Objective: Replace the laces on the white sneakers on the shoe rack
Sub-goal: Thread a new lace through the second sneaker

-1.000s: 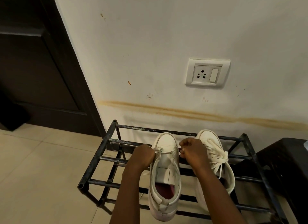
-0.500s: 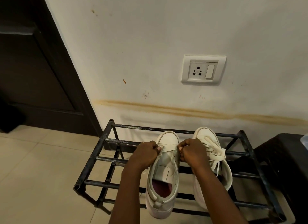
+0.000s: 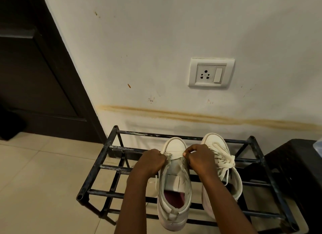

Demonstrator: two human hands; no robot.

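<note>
Two white sneakers stand on a black metal shoe rack [image 3: 102,153], toes to the wall. The left sneaker [image 3: 175,195] has its tongue bare, with a white lace [image 3: 185,171] running only through the eyelets nearest the toe. My left hand [image 3: 153,161] pinches the lace end at the shoe's left eyelet row. At the right eyelet row my right hand [image 3: 200,159] pinches the other end. The right sneaker [image 3: 224,165] is fully laced and tied in a bow, partly behind my right forearm.
A stained white wall with a socket plate [image 3: 211,73] rises right behind the rack. A dark door [image 3: 34,73] stands at the left over beige floor tiles [image 3: 40,181]. A dark stool or table [image 3: 296,165] sits close to the rack's right end.
Both hands have shifted a little toward the toe of the left sneaker and closer together, still holding the lace ends. The view has tilted slightly.
</note>
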